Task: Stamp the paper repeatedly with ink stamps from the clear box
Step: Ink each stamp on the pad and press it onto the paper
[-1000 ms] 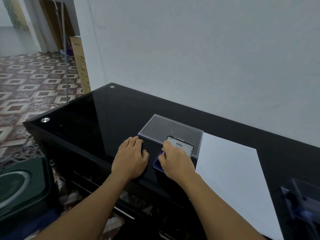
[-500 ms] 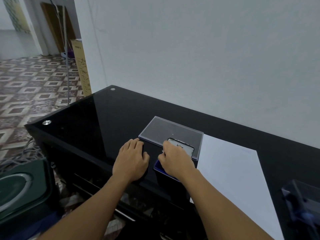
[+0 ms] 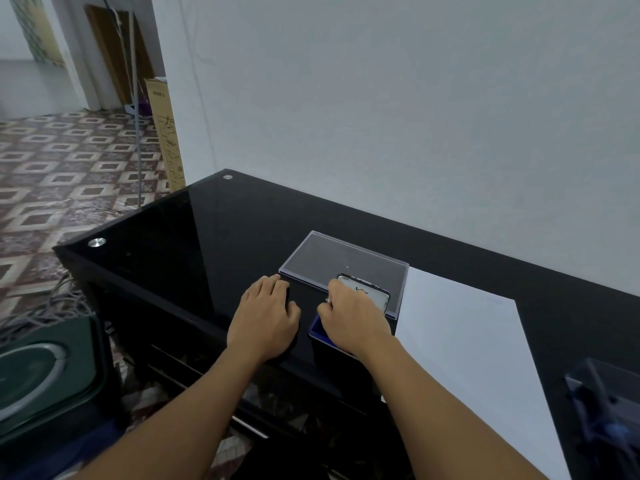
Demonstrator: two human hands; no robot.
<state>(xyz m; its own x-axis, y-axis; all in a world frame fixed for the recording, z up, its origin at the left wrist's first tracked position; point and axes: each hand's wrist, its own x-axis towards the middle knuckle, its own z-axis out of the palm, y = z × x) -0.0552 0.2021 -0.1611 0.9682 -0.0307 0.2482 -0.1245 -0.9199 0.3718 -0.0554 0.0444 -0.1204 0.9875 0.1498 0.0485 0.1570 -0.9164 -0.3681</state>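
The table is black glass, glossy enough to mirror the wall, with two round metal studs at its left corners. One sheet of plain white paper lies flat right of centre, its near end running past the table's front edge.

There are two clear plastic pieces. A shallow rectangular case sits at centre frame, just left of the paper. A blurred clear container sits at the lower right, with dark shapes and a spot of blue inside it.

One ink pad, a deep blue tray, sits at the case's near edge. Its silvery lid is tilted up and printed with lettering.

Both hands are bare. The left hand lies palm down on the glass, fingers relaxed and together, gripping nothing that I can see. The right hand is curled, knuckles up, over the blue tray with its fingertips at the lid's near edge. I cannot tell whether it pinches the lid or something hidden beneath it.

One dark green speaker stands on the patterned tile floor at the lower left.
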